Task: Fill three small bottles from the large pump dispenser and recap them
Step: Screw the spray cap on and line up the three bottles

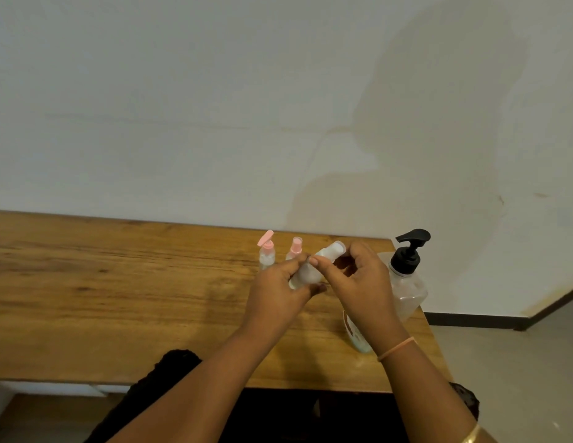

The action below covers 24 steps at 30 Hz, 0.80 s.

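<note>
My left hand (278, 289) grips the body of a small frosted white bottle (307, 276), held tilted above the wooden table (118, 298). My right hand (362, 282) pinches the bottle's white cap end (334, 249). Behind my hands stand two small clear bottles: one with an open pink flip cap (266, 251) and one with a pink spray top (294, 247). The large clear pump dispenser (406, 282) with a black pump head stands at the table's right edge, just right of my right hand.
A white wall rises behind the table. The table's right edge lies close beside the dispenser, with floor beyond it. Another bottle with a label (355, 334) is partly hidden under my right wrist. The table's left half is bare wood.
</note>
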### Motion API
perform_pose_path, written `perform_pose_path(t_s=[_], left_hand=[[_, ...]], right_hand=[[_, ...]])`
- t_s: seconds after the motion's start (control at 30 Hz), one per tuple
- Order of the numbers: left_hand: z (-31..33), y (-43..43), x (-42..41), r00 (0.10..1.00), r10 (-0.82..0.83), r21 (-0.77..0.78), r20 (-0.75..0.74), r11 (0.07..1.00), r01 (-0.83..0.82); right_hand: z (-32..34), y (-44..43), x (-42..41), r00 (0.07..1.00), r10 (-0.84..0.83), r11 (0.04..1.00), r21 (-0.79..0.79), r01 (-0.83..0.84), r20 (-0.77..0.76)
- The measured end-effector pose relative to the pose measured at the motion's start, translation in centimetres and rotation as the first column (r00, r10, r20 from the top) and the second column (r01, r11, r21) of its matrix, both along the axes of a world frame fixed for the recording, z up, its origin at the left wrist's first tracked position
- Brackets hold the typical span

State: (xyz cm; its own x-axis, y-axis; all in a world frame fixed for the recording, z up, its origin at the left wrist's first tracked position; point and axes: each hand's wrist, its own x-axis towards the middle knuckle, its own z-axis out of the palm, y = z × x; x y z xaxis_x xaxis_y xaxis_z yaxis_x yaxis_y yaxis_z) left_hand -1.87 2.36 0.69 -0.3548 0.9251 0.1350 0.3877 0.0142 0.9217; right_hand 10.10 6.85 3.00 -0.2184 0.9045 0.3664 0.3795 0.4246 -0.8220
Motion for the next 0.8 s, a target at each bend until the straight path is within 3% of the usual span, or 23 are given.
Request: perform_pose_path(t_s=[0.17, 0.47, 0.8], left_hand=[[0.44, 0.06, 0.42, 0.999, -0.008, -0.017, 0.041, 1.000, 0.009], [0.62, 0.30, 0.52, 0.989, -0.063, -0.004, 0.135, 0.998, 0.064], [0.19, 0.26, 0.62, 0.997, -0.022, 0.010, 0.068, 1.000, 0.021]], right_hand=[[0.02, -0.24, -0.64, 0.997, -0.073, 0.997, -0.017, 0.072, -0.019], [0.73, -0.41, 0.19, 0.953, 0.160, 0.981, -0.067, -0.183, -0.256], [0.60, -0.30, -0.05, 0.919, 0.180, 0.956, -0.159, -0.248, -0.350]])
